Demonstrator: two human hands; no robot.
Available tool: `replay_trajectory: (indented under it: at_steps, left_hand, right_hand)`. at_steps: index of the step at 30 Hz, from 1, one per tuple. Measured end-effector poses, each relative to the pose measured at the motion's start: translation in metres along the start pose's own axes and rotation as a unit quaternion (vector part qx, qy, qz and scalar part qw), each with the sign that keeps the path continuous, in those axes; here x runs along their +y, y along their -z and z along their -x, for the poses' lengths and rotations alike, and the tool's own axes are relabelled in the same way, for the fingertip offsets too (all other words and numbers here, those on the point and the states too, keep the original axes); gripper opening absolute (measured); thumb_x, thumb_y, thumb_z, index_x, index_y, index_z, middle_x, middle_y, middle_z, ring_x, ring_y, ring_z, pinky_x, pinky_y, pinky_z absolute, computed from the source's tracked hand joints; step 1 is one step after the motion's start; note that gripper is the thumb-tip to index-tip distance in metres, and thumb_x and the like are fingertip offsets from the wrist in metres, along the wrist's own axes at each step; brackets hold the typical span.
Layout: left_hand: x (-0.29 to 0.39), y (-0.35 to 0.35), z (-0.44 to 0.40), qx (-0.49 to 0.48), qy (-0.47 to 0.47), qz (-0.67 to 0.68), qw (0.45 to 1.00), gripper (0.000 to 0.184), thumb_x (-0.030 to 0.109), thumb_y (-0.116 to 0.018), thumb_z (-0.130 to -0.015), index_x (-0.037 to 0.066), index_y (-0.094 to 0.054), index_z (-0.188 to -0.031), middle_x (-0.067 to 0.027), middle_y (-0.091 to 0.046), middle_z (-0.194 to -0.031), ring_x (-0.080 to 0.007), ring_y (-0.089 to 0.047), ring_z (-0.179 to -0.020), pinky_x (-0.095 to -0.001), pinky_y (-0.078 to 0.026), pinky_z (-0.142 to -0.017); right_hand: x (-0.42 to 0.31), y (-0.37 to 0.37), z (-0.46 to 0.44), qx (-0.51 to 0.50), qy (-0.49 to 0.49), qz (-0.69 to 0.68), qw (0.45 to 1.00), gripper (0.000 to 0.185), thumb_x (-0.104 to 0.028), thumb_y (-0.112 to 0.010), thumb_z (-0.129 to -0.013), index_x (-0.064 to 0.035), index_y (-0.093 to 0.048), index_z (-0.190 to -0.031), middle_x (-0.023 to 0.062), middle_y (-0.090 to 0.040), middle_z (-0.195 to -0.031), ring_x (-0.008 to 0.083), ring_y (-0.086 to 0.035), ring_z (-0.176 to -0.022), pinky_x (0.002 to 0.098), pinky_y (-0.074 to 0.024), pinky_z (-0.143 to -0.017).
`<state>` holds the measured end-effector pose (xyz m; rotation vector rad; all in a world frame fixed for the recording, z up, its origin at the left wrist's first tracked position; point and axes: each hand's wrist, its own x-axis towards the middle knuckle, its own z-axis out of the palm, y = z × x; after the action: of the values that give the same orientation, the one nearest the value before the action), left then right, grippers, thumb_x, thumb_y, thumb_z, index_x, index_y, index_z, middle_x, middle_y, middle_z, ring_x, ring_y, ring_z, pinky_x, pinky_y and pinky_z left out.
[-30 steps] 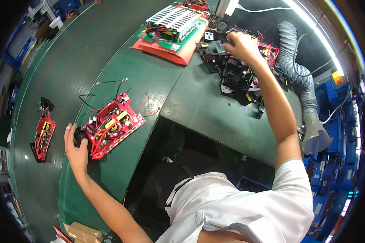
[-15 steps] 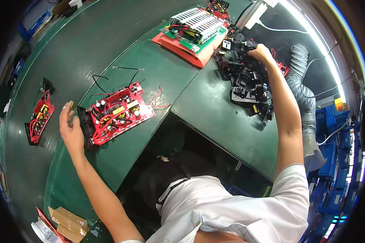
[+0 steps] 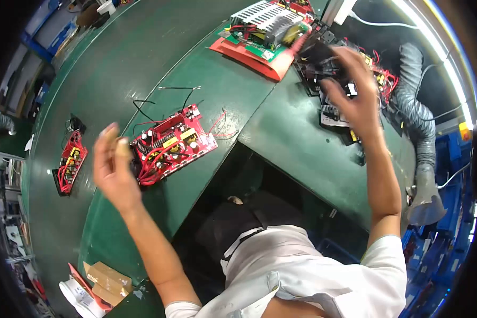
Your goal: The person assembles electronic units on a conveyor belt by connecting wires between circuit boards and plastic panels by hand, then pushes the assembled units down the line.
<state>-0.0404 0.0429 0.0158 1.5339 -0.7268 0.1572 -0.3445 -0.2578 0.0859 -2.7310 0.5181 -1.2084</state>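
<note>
A red circuit board (image 3: 177, 140) with red wires, coils and black leads lies on the green bench. My left hand (image 3: 116, 169) is over its left end, fingers loosely bent and apart, hiding part of the board's black end piece. My right hand (image 3: 358, 93) is raised over a pile of black plastic parts (image 3: 334, 114) at the right. Its fingers and thumb curve round a dark, motion-blurred black plastic part (image 3: 320, 55). Blurred dark and red shapes extend from that part toward a silver slotted metal case (image 3: 265, 16); I cannot tell whether they are joined to it.
The metal case rests on a green board over an orange-red pad (image 3: 249, 61). A smaller red board (image 3: 71, 164) lies far left. An opened cardboard box (image 3: 108, 278) sits at lower left. A grey flexible duct (image 3: 423, 132) and blue bins (image 3: 453, 183) are at the right.
My right hand has come up from the black pile with a black plastic part. My left hand has moved rightward, over the red board's end. The whole view has shifted slightly.
</note>
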Motion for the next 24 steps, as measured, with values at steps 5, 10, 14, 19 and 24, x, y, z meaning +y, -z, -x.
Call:
replay_trajectory:
  at_steps: [5,10,14,19,24]
  left_hand:
    - [0.028,-0.073,0.007,-0.264,0.169,0.235,0.92,0.061,0.011,-0.069,-0.097,-0.002,-0.041,-0.149,-0.0174,-0.059,-0.131,-0.02,-0.064,-0.109,-0.0325,-0.054,-0.093]
    - [0.026,-0.081,-0.017,-0.264,0.204,0.248,0.91,0.053,0.01,-0.07,-0.096,-0.001,-0.049,-0.143,-0.0086,-0.066,-0.118,-0.0135,-0.065,-0.1,-0.0289,-0.055,-0.087]
    - [0.024,-0.084,-0.049,-0.344,0.14,0.195,0.908,0.047,0.006,-0.069,-0.094,-0.001,-0.055,-0.138,-0.0066,-0.065,-0.121,-0.0123,-0.062,-0.104,-0.029,-0.053,-0.089]
    - [0.011,-0.103,-0.075,-0.26,0.041,0.094,0.96,0.046,0.014,-0.068,-0.096,0.004,-0.058,-0.139,-0.0097,-0.066,-0.128,-0.0202,-0.065,-0.111,-0.0336,-0.055,-0.088]
    - [-0.018,-0.117,-0.093,-0.268,0.046,-0.125,0.954,0.042,0.017,-0.07,-0.092,0.007,-0.064,-0.133,-0.0147,-0.068,-0.126,-0.0247,-0.071,-0.104,-0.0364,-0.056,-0.086]
  right_hand:
    - [-0.058,-0.076,0.019,-0.071,0.109,-0.163,0.978,0.065,-0.004,-0.077,-0.079,-0.0002,-0.054,-0.14,0.0209,-0.054,-0.136,0.0355,-0.058,-0.12,0.0404,-0.0505,-0.1]
    - [-0.069,-0.106,0.019,-0.119,0.049,-0.226,0.966,0.075,-0.011,-0.082,-0.081,-0.0019,-0.047,-0.147,0.0211,-0.056,-0.135,0.0328,-0.06,-0.12,0.0385,-0.0495,-0.102]
    - [-0.061,-0.128,-0.006,-0.241,-0.103,-0.426,0.866,0.07,-0.019,-0.08,-0.088,0.0012,-0.046,-0.146,0.0135,-0.065,-0.122,0.0181,-0.062,-0.115,0.0327,-0.0487,-0.101]
    - [-0.063,-0.166,-0.042,-0.273,-0.248,-0.627,0.686,0.047,-0.025,-0.069,-0.097,-0.0006,-0.056,-0.134,0.0108,-0.07,-0.112,0.0149,-0.07,-0.096,0.0295,-0.056,-0.083]
    - [-0.031,-0.225,-0.036,-0.135,-0.36,-0.763,0.519,0.042,-0.028,-0.062,-0.101,-0.0057,-0.051,-0.134,0.0187,-0.068,-0.121,0.0264,-0.071,-0.103,0.0372,-0.0596,-0.085]
